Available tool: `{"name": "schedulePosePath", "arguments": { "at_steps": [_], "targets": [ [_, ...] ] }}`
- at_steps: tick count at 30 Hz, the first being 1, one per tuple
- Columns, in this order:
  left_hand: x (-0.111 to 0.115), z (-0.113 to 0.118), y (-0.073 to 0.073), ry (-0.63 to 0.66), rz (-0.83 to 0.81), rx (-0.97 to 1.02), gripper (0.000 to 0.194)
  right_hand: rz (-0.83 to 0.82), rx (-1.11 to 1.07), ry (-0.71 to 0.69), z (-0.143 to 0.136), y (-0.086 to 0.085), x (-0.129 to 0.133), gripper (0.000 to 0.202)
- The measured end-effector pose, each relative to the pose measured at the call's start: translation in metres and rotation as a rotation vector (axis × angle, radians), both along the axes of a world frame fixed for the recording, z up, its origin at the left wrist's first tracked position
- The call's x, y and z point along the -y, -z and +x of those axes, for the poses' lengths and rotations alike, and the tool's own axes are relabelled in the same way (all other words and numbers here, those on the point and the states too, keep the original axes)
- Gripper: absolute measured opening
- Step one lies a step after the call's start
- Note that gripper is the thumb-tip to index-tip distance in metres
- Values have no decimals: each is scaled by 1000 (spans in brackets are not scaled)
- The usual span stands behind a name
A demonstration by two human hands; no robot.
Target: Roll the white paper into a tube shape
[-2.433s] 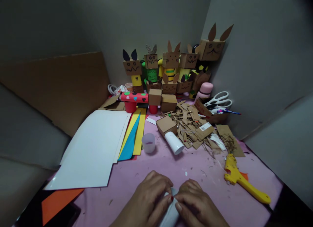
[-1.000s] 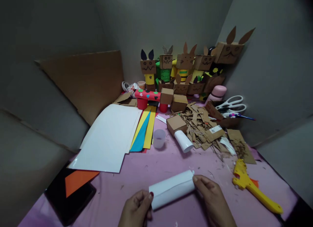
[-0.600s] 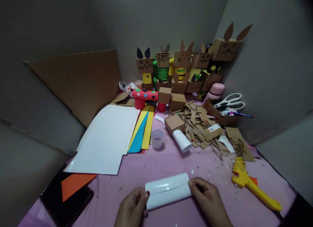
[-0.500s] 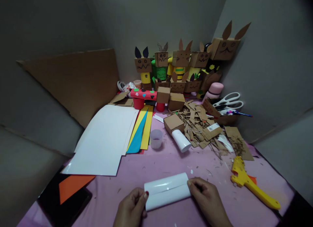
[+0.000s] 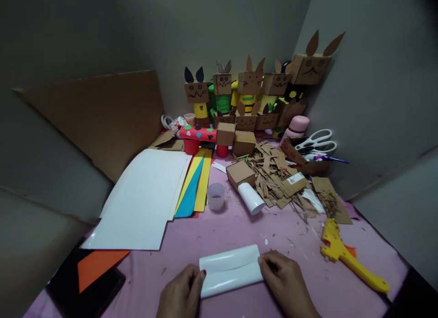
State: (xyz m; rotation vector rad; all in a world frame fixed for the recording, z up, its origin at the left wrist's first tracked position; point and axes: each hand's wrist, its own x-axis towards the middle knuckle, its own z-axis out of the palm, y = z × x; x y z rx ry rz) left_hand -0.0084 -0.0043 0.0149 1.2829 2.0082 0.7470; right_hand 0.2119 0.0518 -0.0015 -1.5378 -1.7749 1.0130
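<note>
A glossy white sheet of paper, curled into a flattened roll with its edges meeting along the middle, lies at the near edge of the table. My left hand pinches its left end between thumb and fingers. At the right end, my right hand is closed on the paper in the same way. Beyond the roll stand a translucent plastic cup and a white paper tube, which leans against a small cardboard box.
A yellow glue gun lies at right, beside cardboard scraps. White sheets and coloured paper cover the left, near an orange piece on a dark flat object. Cardboard animal figures and scissors stand behind.
The paper's edges have loosened slightly, and the gap along its seam looks wider. Both hands keep their hold at the ends. The whole view has shifted a little.
</note>
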Motion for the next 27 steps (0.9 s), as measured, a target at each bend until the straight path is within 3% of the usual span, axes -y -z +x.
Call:
{"name": "schedulePosePath", "arguments": {
  "at_steps": [3,9,13,18,27],
  "targets": [
    [-2,-4,1,-2,-20,50,33,-24,-20,-2,0,-1,-1,30],
    [-5,-7,1,-77,-43,424,39,-76,-126,38,1,0,0,33],
    [-6,-1,-5,-109,-32,551,41,-126,-235,85,2,1,2,32],
    [-8,6,-8,-148,-39,557,40,-100,-242,74,0,1,2,34],
    [-5,4,4,-132,-31,403,45,-154,-285,71,3,2,5,33]
  ]
}}
